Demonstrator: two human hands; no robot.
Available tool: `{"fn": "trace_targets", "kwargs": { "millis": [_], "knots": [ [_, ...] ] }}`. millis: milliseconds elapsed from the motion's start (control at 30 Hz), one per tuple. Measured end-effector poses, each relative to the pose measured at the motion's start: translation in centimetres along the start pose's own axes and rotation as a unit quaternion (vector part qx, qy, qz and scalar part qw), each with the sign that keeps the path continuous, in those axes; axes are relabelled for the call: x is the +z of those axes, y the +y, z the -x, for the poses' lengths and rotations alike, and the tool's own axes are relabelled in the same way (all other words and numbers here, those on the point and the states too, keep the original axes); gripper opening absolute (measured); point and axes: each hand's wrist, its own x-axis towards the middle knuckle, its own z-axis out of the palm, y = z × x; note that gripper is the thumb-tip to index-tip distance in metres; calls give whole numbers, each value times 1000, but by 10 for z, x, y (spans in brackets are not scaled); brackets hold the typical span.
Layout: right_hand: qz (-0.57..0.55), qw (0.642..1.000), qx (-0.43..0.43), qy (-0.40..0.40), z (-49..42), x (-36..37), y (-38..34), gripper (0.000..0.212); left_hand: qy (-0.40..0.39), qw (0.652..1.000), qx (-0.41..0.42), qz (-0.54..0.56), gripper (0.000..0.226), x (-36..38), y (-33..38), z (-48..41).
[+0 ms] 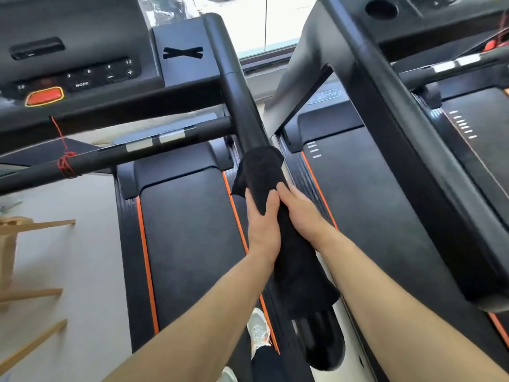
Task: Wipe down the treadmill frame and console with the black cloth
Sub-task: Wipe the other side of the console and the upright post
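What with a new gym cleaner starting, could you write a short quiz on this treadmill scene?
1. True or false: the left hand and right hand both grip the black cloth on the black side handrail.
2. The red cord is tied round: A the black horizontal grip bar; B the side handrail; C the wooden rack.
3. Fill in: the orange-red oval button sits on the ____.
Key: 1 true; 2 A; 3 black console.

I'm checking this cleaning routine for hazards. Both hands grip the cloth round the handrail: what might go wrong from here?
The black cloth is bunched round the handrail under the left hand and right hand; its loose upper corner may slip off mid-stroke. Wiping on toward the console could press the red button. The red cord on the crossbar might snag it.
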Motion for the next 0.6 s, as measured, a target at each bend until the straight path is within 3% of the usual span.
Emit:
{"fn": "trace_targets", "kwargs": {
  "millis": [167, 333, 600],
  "knots": [
    [5, 1000, 13, 24, -18, 6, -25, 23, 1, 1000, 23, 10, 93, 2, 28, -41],
    [14, 999, -29, 33, -28, 8, -50, 23, 2, 999, 54, -9, 98, 3, 57, -69],
    [-2, 1000, 1, 28, 88, 2, 21, 37, 16, 997, 58, -39, 71, 6, -28, 78]
  ]
}}
